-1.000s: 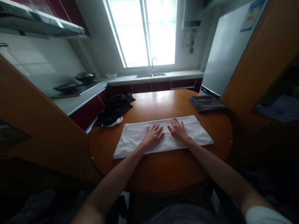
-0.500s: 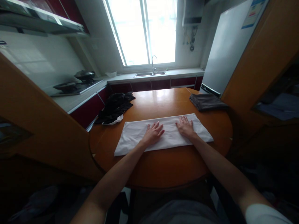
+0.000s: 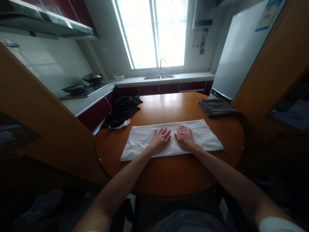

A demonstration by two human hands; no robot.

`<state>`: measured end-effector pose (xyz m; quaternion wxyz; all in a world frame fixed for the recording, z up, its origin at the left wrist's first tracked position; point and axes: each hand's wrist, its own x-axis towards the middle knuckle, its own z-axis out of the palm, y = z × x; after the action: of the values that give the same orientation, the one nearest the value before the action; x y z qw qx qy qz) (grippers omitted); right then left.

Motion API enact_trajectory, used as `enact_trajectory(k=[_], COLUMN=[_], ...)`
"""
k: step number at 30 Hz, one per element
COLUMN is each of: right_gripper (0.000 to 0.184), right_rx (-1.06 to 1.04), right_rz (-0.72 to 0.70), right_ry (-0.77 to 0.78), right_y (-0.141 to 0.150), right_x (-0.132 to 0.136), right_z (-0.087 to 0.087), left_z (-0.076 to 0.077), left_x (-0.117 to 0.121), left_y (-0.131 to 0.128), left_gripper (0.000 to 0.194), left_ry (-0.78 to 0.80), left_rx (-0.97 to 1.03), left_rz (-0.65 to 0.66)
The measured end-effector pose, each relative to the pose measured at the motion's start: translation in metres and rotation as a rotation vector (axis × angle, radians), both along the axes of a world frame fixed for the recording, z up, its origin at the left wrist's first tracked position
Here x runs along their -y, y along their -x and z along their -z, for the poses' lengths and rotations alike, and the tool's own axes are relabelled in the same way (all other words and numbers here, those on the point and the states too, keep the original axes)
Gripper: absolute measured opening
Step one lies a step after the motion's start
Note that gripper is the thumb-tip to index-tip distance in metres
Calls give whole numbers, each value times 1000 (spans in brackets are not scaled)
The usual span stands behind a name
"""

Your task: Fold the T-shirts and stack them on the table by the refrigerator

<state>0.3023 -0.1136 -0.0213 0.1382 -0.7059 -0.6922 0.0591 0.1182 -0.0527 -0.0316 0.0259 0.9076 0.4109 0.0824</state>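
Observation:
A white garment or cloth [image 3: 207, 138], folded into a long rectangle, lies flat across the near half of the round wooden table [image 3: 166, 180]. My left hand [image 3: 160, 140] rests palm down on its middle, fingers spread. Just to the right, my right hand [image 3: 184, 138] also lies flat on the cloth with its fingers stretched out. A narrow strip of white fabric shows between the two hands. Neither hand grips anything. Small wrinkles run through the cloth left of my left hand.
A loose heap of black clothing [image 3: 124, 109] with a bit of white lies at the table's left edge. Folded dark grey fabric [image 3: 217, 107] sits at the right edge. Beyond are a counter with a sink [image 3: 158, 77], a stove with pans [image 3: 93, 79], and a fridge [image 3: 236, 54].
My right hand has slid left across the white cloth, closer to my left hand. My left hand stays at about the same spot on the cloth. The view has shifted slightly.

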Motion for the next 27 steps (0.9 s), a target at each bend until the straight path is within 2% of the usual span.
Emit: enact_trajectory(k=[6,11,15,20,24,27], right_gripper=[60,55,55,56,55,55], right_rx=[3,35,20,29,103,163], right_rz=[12,-26,-145,-139,-116,-28], right_ry=[-42,-166,-130,-86,-168,-179], right_y=[-4,1,6,-7,-41,-79], right_x=[-3,2,13,23,37,55], right_z=[6,5,6,9,15,24], left_z=[-1,-9,-8,-6,-7,-5], left_x=[1,18,36,41,39,36], left_y=[0,-4,-11,-10,15,57], left_gripper=[54,49,53,53,54,58], left_ry=[-19,-134,-52,7,-22,-34], left_rx=[14,73,40,38,60,56], left_rz=[-1,37,104,99,53,-27])
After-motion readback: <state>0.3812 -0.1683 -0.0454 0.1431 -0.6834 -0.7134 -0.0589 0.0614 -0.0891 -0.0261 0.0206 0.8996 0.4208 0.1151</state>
